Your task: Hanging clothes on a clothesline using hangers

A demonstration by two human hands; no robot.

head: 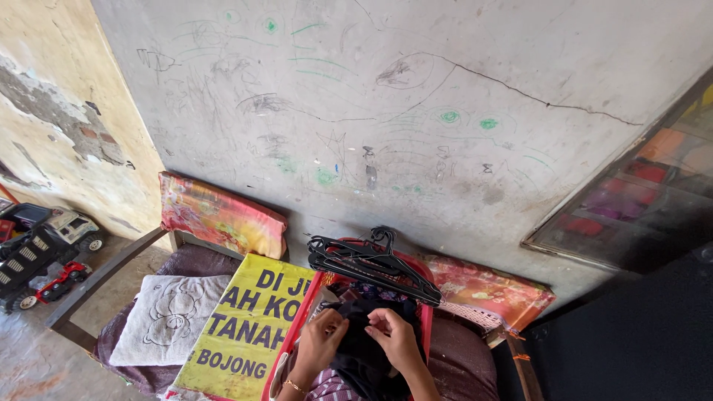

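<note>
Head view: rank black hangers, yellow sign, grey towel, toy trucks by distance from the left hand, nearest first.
From the left hand, which grips the dark garment:
1. Black hangers, just above, on the red basket rim.
2. Yellow sign, directly left; too close to the hangers to rank firmly.
3. Grey towel, further left on the seat.
4. Toy trucks, far left on the floor.

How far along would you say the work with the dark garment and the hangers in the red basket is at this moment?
Early, by the look of it. Nothing hangs up yet: the black hangers lie bunched and empty on the red basket's rim. In hand: the left hand and right hand both grip a dark garment over the basket. Left: that garment is not on a hanger, and more patterned cloth shows in the basket.
</note>
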